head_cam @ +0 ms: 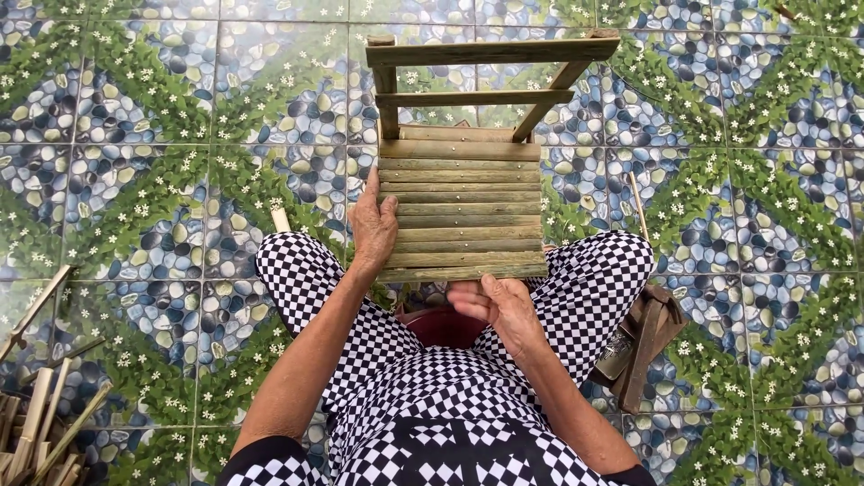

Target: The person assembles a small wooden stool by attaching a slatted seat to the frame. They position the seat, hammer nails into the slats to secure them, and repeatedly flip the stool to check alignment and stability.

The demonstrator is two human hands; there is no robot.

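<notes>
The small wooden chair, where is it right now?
In the head view the small wooden chair sits top centre on the tiled floor, between the knees, the left hand on its left edge.

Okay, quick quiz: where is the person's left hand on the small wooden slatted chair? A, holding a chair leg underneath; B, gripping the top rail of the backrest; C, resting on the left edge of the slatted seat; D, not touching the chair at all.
C: the left hand lies flat against the left edge of the slatted seat of the chair, well below the backrest rails.
</notes>
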